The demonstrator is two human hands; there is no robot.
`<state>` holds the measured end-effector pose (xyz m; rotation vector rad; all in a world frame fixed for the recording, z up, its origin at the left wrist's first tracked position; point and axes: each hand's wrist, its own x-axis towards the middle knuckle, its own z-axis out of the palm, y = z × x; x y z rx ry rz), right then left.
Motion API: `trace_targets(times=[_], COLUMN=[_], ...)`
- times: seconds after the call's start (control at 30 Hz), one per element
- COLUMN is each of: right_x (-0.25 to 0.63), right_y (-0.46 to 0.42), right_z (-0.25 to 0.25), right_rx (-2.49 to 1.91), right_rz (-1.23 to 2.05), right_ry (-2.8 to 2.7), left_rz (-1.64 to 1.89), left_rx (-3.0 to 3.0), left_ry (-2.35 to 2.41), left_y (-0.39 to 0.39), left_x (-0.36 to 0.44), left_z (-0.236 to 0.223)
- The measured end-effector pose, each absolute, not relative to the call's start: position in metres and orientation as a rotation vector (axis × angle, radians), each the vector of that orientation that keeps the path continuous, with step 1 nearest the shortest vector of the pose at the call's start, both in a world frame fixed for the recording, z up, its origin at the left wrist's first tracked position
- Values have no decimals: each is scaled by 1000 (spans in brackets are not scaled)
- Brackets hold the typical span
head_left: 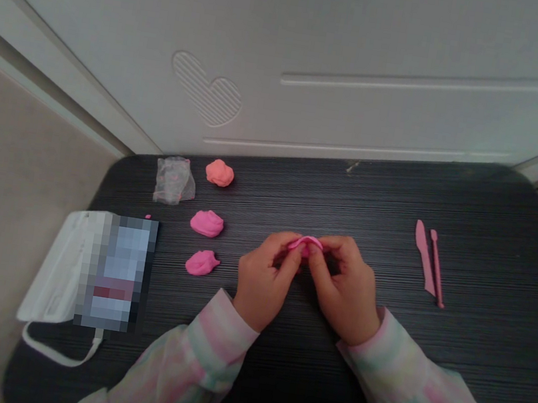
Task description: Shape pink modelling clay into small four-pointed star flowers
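Note:
Between my two hands, over the middle of the dark table, is a thin, curved piece of pink modelling clay [307, 242]. My left hand [268, 275] pinches its left side between thumb and fingers. On the right side, my right hand [345, 288] pinches the same piece, with its thumb close to the left thumb. The lower part of the clay is hidden behind the thumbs. Left of my hands lie two pink clay lumps, one [207, 223] above the other [202, 263]. An orange clay lump [220, 173] lies farther back.
A crumpled clear plastic wrapper [174, 181] sits at the back left. A white power bank [60, 264] and a pixelated phone [119, 273], with a white cable [56, 355], lie at the left edge. To the right are a pink plastic knife [425, 255] and a thin pink stick tool [437, 270].

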<state>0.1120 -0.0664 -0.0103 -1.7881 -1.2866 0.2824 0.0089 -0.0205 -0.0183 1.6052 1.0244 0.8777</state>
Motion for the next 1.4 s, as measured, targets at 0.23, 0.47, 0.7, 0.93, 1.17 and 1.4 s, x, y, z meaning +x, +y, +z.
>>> trace_targets(times=[0.23,0.47,0.7,0.93,1.17,1.4], right_x=[114,119,119,118,120,121], right_y=[-67,-66,-67,-68,-67,-68], right_z=[-16,-11,-14,-12,-9,-9], right_rx=[-1729,-1722,-1746,-1744,-1725,-1704], right_rz=[314,266,108,163,259,332], right_ry=[-1291,-1477,-1584,-1526,-1495,-1496], left_rz=[847,959,964,941,911,937], left_rx=[1804,1952,2006,2017,1987,1969], left_ry=[1059,1063,1070,1075,1012,979], left_y=[-17,-15,-15,-15,-13,-14], left_x=[7,6,6,4,4,3], left_z=[-16,-15,-14,-15,-14,-15])
